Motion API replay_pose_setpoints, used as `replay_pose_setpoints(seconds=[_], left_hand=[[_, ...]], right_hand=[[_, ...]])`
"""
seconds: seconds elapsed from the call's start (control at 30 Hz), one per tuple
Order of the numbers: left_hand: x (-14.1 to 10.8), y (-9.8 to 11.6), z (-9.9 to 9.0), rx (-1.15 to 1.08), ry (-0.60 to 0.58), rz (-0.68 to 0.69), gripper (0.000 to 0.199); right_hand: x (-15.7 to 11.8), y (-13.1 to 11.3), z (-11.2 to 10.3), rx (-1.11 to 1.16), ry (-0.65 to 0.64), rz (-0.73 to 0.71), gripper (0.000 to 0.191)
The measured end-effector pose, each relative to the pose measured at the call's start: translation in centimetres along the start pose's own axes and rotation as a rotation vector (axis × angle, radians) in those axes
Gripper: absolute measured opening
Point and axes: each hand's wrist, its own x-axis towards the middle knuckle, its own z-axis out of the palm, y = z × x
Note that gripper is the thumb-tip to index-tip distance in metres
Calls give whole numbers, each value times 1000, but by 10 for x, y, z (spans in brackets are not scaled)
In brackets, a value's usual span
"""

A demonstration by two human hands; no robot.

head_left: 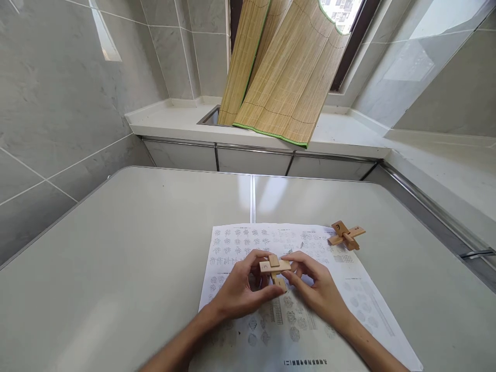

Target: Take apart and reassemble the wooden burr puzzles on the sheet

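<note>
Several light wooden pieces, crossed together as an interlocking wooden puzzle [275, 266], are held above a printed sheet [310, 345]. My left hand [244, 289] wraps around the puzzle from the left, its thumb against the lower piece and its fingers behind. From the right, my right hand [318, 284] pinches the end of the horizontal piece between thumb and fingertips. A dark mark shows on that piece's face. Small drawings and lines of print cover the paper, which looks upside down from here. Parts of the puzzle are hidden behind my left fingers.
A second, darker crossed wooden puzzle [346, 236] lies at the sheet's upper right edge. Under the paper is a pale folding table [116, 268] with a centre seam. Beyond it, a bamboo blind [287, 77] hangs over a white counter [178, 118] by the window.
</note>
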Motion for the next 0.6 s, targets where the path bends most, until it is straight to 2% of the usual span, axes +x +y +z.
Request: replay_pose_setpoints(seconds=[0.1, 0.37, 0.5, 0.53, 0.6], left_hand=[[0, 0, 1, -12, -9, -8, 39], [1, 0, 2, 29, 134, -12, 43], [2, -2, 1, 9, 220, -31, 46], [2, -2, 1, 11, 232, -29, 46], [2, -2, 1, 22, 238, -24, 46]], right_hand=[[0, -1, 0, 19, 2, 31, 31], [2, -2, 3, 41, -1, 104, 41], [2, -1, 3, -91, -58, 1, 32], [2, 0, 3, -125, -83, -41, 34], [1, 0, 4, -180, -137, -118, 50]])
